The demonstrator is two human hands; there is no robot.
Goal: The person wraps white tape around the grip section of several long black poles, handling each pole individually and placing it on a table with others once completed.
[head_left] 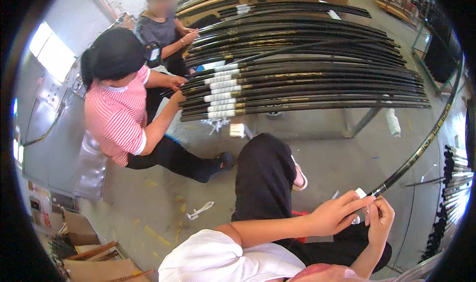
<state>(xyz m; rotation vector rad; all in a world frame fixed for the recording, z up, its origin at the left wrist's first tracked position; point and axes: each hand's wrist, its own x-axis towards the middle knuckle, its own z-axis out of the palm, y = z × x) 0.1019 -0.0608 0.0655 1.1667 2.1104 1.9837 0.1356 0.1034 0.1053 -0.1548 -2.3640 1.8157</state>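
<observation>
At the lower right, a long glossy black rod [402,169] with gold markings, much like a fishing rod, has its near end between my hands. It runs up to the right and looks curved. My left hand [339,213] closes its fingers on that end, the index finger lying along it. Just below, my right hand [381,215] is closed with thumb and fingers pinched at the rod's end. A small white piece [360,192] shows beside the left fingers. What exactly lies between the right fingertips is hidden.
Several black rods with white wraps [223,93] lie across a metal-legged rack [366,122] ahead. A person in a striped shirt [119,118] and another in grey [156,34] handle rod ends at its left. More rods [453,192] stand at right; cardboard boxes [96,269] sit lower left.
</observation>
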